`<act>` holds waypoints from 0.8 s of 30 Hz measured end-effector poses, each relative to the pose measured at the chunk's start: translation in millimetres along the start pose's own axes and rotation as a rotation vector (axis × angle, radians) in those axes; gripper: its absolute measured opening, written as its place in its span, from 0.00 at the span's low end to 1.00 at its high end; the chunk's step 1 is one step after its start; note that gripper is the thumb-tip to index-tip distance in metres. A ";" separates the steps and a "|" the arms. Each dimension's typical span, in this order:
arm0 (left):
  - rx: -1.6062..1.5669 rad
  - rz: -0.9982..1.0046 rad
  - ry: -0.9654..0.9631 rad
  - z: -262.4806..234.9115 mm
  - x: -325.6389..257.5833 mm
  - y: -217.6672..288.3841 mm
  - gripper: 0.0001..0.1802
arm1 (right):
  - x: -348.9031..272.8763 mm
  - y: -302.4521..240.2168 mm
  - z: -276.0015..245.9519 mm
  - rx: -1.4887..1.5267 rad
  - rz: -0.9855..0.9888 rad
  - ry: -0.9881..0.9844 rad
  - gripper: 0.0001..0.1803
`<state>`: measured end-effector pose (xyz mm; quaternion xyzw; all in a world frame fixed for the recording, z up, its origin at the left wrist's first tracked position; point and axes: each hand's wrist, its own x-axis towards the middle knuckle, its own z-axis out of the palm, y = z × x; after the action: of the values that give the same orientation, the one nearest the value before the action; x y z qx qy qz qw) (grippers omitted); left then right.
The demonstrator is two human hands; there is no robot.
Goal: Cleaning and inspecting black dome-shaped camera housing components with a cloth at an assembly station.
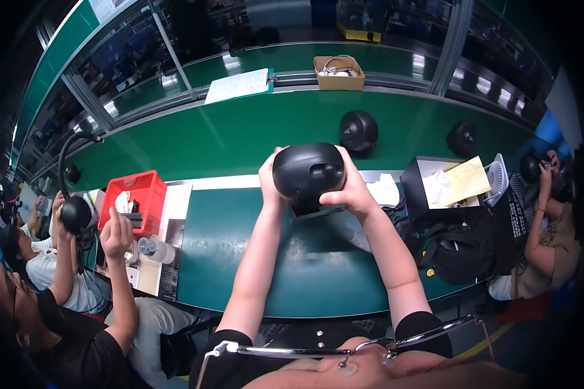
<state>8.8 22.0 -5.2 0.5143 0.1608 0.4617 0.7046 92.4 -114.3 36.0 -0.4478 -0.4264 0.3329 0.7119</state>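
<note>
Both hands hold a rounded black device above a dark green mat.

Mat: room is left on the dark-green mat.
Above mat: passage is blocked by the rounded black plastic casing.
Left: obstructed by the red rectangular plastic bin.
Right: obstructed by the black open-topped box.

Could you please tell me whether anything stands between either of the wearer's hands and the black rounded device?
Nothing visible does: the bare left hand and right hand grip the black rounded device directly from either side. The device hides some fingers, so contact there cannot be checked.
</note>
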 end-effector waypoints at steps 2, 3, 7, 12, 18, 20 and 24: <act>-0.036 -0.009 -0.036 -10.1 6.9 2.0 0.19 | 2.1 -1.3 -3.0 -0.090 -0.033 0.036 0.50; 0.091 0.124 -0.078 0.5 2.7 17.0 0.22 | 2.0 1.1 -10.0 -0.197 -0.070 0.078 0.48; 0.270 0.055 -0.462 5.6 -10.9 40.8 0.57 | 1.9 6.3 -13.9 -0.604 -0.176 0.238 0.44; 0.015 -0.163 -0.569 3.0 -9.6 45.6 0.56 | 14.7 29.9 -32.8 -0.304 -0.377 0.263 0.28; -0.186 -0.315 -0.239 24.1 -15.8 25.0 0.27 | 13.0 41.7 -23.9 0.754 -0.031 0.086 0.34; 0.354 -0.211 -0.216 19.7 -19.0 39.2 0.28 | 12.2 44.5 -25.6 0.832 -0.019 -0.017 0.41; 0.459 0.056 -0.178 18.7 -20.3 28.5 0.31 | 12.6 41.4 -26.5 0.910 0.074 0.031 0.44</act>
<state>-2.5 -4.0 22.4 0.7039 0.1845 0.3851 0.5676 117.8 -97.3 -4.5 -0.1096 -0.2099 0.5047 0.8302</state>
